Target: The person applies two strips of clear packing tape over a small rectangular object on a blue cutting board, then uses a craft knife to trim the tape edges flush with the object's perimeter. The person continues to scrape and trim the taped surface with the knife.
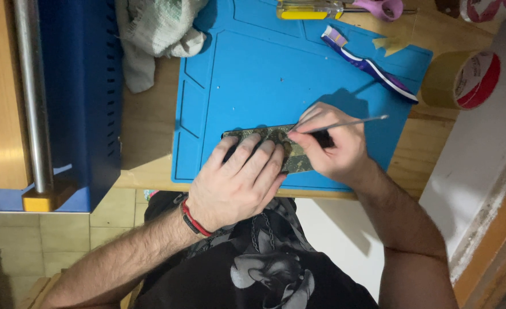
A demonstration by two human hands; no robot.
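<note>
Blue mat (253, 74) | left hand (238, 180) pressing circuit board (264, 135) | right hand (333, 146) grip pinching tweezers (350, 122)

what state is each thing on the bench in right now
circuit board: flat on blue mat, pinned by left hand
tweezers: held in right hand, tips on board
toothbrush: lying loose on mat
tape roll: on its side
cloth: crumpled
</note>
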